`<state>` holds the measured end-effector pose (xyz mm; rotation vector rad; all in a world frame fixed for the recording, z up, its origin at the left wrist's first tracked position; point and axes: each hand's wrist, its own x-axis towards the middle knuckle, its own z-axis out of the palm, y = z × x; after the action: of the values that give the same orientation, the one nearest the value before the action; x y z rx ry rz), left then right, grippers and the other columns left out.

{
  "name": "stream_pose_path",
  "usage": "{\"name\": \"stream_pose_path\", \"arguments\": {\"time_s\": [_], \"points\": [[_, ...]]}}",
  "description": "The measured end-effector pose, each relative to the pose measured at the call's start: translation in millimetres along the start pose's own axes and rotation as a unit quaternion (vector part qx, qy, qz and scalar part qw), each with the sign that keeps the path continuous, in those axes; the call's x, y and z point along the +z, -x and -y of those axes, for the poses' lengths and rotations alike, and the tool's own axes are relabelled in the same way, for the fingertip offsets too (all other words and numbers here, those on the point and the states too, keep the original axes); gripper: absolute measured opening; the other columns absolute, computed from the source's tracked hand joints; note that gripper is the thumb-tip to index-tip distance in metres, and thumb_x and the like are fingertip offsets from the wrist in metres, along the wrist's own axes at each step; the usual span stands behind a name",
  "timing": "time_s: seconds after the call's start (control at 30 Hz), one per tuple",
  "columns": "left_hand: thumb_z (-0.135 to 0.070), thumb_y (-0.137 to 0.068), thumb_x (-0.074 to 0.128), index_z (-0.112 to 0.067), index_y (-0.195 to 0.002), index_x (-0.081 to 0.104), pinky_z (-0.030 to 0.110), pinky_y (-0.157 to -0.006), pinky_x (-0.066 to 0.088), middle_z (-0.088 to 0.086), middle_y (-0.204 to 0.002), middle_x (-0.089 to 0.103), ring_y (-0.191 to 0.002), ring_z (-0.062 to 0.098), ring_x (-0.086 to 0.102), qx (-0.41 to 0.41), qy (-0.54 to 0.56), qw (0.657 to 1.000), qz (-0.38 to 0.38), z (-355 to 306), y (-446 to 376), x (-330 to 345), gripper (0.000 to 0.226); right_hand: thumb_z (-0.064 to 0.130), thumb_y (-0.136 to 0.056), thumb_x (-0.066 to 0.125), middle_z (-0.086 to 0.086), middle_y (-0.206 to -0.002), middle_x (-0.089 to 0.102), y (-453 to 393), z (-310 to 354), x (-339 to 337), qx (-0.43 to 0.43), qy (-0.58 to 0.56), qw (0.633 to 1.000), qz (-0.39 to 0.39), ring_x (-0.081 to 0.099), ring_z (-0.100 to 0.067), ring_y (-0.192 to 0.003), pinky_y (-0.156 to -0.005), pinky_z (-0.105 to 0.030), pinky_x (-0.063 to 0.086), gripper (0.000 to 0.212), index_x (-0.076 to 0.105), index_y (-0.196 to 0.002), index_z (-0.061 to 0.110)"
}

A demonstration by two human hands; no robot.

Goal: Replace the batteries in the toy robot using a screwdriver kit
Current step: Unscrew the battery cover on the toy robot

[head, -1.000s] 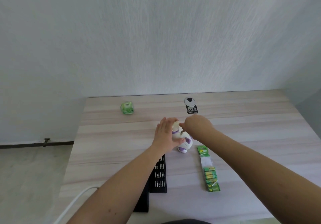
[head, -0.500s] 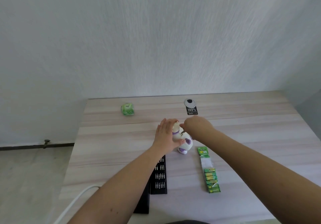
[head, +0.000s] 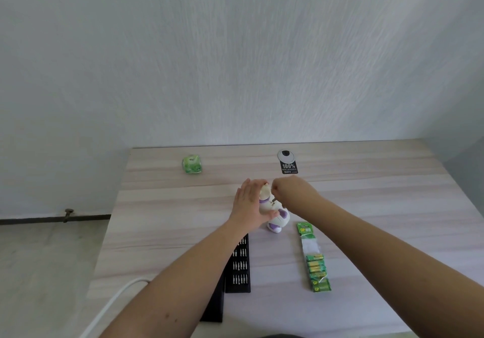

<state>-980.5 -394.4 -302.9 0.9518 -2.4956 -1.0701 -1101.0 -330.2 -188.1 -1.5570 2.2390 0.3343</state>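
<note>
Evidently the toy robot [head: 273, 208] is light, hard, slick plastic; I see left hand [head: 250, 206] cupping its body, right hand [head: 292, 192] pinching something small, a screwdriver I judge.

A pale wood-grain table [head: 366, 206] carries a green packet [head: 192, 164] near its far left corner, a black tag [head: 288, 161] by the far edge, a toy robot [head: 275, 212] mid-table, and a bit tray [head: 239, 267] and battery strip [head: 314, 261] toward the near edge.
</note>
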Motion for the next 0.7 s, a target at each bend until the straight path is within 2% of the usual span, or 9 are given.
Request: {"name": "stream_pose_path", "arguments": {"time_s": [0.07, 0.13, 0.2, 0.3, 0.37, 0.43, 0.57, 0.63, 0.7], "points": [[-0.050, -0.069, 0.077, -0.026, -0.137, 0.035, 0.045, -0.117, 0.017, -0.005, -0.142, 0.040, -0.146, 0.027, 0.015, -0.002, -0.009, 1.000, 0.005, -1.4, -0.4, -0.4, 0.083, 0.010, -0.087, 0.055, -0.008, -0.107, 0.064, -0.1, 0.6, 3.6, 0.008, -0.098, 0.995, -0.028, 0.059, -0.026, -0.097, -0.076, -0.034, 0.047, 0.037, 0.050, -0.123, 0.016], [-0.046, -0.070, 0.079, -0.033, -0.135, 0.030, 0.045, -0.117, 0.017, -0.005, -0.142, 0.041, -0.146, 0.027, 0.016, 0.000, -0.005, 1.000, 0.002, -1.9, 0.0, -1.1, 0.082, 0.014, -0.089, 0.055, -0.010, -0.111, 0.061, -0.2, -0.4, 2.6, 0.007, -0.116, 0.993, -0.033, 0.057, -0.027, -0.099, -0.078, -0.035, 0.047, 0.038, 0.046, -0.126, 0.015], [-0.050, -0.067, 0.077, -0.041, -0.125, 0.025, 0.047, -0.116, 0.020, -0.005, -0.140, 0.043, -0.144, 0.028, 0.019, 0.001, 0.006, 1.000, -0.002, -2.1, 0.3, -0.2, 0.078, 0.018, -0.092, 0.053, -0.006, -0.095, 0.056, 0.4, -2.3, -0.9, 0.009, -0.062, 0.998, -0.009, 0.055, -0.027, -0.092, -0.072, -0.034, 0.045, 0.036, 0.047, -0.127, 0.016], [-0.067, -0.057, 0.060, -0.037, -0.123, 0.030, 0.047, -0.114, 0.025, -0.005, -0.135, 0.046, -0.140, 0.029, 0.025, 0.003, 0.010, 1.000, -0.016, -1.9, 1.2, 0.9, 0.078, 0.008, -0.089, 0.056, 0.000, -0.072, 0.033, 2.7, -2.3, -3.0, 0.014, -0.002, 1.000, 0.009, 0.045, -0.024, -0.080, -0.064, -0.032, 0.038, 0.048, 0.045, -0.133, 0.023], [-0.068, -0.057, 0.057, -0.033, -0.123, 0.034, 0.046, -0.111, 0.028, -0.004, -0.130, 0.048, -0.137, 0.030, 0.029, 0.008, 0.008, 1.000, -0.026, -0.9, 1.4, 1.4, 0.079, 0.012, -0.093, 0.049, -0.001, -0.073, 0.042, -0.3, -0.2, -2.2, 0.035, -0.009, 0.999, 0.021, 0.049, -0.025, -0.080, -0.064, -0.032, 0.038, 0.021, 0.057, -0.112, 0.013], [-0.064, -0.058, 0.063, -0.035, -0.122, 0.034, 0.047, -0.110, 0.029, -0.004, -0.128, 0.049, -0.135, 0.031, 0.032, 0.010, 0.009, 0.999, -0.030, 1.3, 0.8, 2.1, 0.076, 0.012, -0.090, 0.051, -0.006, -0.084, 0.063, -3.1, 2.2, -1.0, 0.050, -0.041, 0.998, 0.014, 0.059, -0.025, -0.081, -0.064, -0.031, 0.045, 0.011, 0.062, -0.091, 0.009], [-0.065, -0.057, 0.060, -0.036, -0.120, 0.032, 0.047, -0.107, 0.033, -0.004, -0.125, 0.050, -0.132, 0.032, 0.036, 0.018, 0.013, 0.999, -0.038, 2.2, 0.5, 3.0, 0.075, 0.012, -0.085, 0.056, -0.006, -0.105, 0.065, -1.3, 3.7, -1.2, 0.042, -0.095, 0.995, -0.001, 0.061, -0.025, -0.099, -0.083, -0.036, 0.052, 0.027, 0.059, -0.112, 0.011], [-0.068, -0.055, 0.056, -0.034, -0.124, 0.035, 0.047, -0.111, 0.029, -0.004, -0.130, 0.049, -0.137, 0.031, 0.031, 0.013, 0.015, 0.999, -0.036, -0.9, 1.1, 2.0, 0.080, 0.023, -0.091, 0.050, -0.005, -0.088, 0.060, 0.6, 2.5, -0.5, 0.059, -0.084, 0.995, -0.020, 0.059, -0.027, -0.090, -0.074, -0.034, 0.050, 0.016, 0.057, -0.089, 0.009], [-0.070, -0.053, 0.054, -0.036, -0.123, 0.032, 0.046, -0.112, 0.027, -0.003, -0.131, 0.049, -0.138, 0.030, 0.029, 0.009, 0.018, 0.999, -0.034, -3.8, 1.7, 0.5, 0.080, 0.034, -0.098, 0.040, -0.003, -0.071, 0.046, 0.7, 2.5, -0.6, 0.099, -0.066, 0.993, -0.025, 0.053, -0.026, -0.078, -0.067, -0.030, 0.042, 0.039, 0.042, -0.065, 0.013]]}}
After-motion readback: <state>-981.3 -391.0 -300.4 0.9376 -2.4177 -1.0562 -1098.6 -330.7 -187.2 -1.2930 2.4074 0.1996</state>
